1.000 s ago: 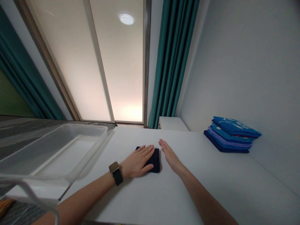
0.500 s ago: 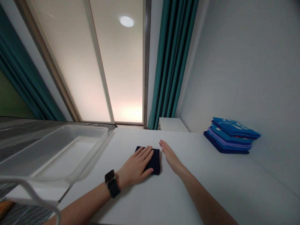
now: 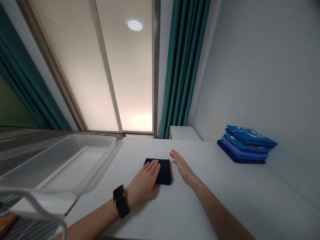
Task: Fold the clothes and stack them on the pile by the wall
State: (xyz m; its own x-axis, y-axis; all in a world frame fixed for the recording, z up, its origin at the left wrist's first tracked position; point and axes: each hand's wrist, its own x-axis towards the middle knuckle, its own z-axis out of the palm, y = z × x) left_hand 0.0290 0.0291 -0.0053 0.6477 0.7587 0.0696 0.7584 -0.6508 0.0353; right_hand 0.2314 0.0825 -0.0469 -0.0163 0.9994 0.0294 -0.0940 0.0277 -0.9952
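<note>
A small folded dark navy cloth garment (image 3: 164, 171) lies flat on the white table (image 3: 190, 206). My left hand (image 3: 146, 180), with a black watch on its wrist, rests on its left part. The fingers are stretched out and close together over the top, and the thumb is at the near left edge. My right hand (image 3: 182, 166) is just right of the folded cloth, apart from it, edge down with fingers extended and holding nothing. A stack of folded clothes (image 3: 246, 146) in blue, purple and navy sits at the right against the wall.
On the left stands a translucent plastic bin (image 3: 92, 166), tilted in view. A curved pale rod (image 3: 32, 203) crosses the lower left corner. Beyond the table are a white cabinet (image 3: 185, 132), a teal curtain (image 3: 185, 66) and frosted sliding doors (image 3: 132, 83).
My left hand has slid back and left, its fingers now closer together and its thumb drawn off the cloth's top to the near edge. The right hand is nearly still.
</note>
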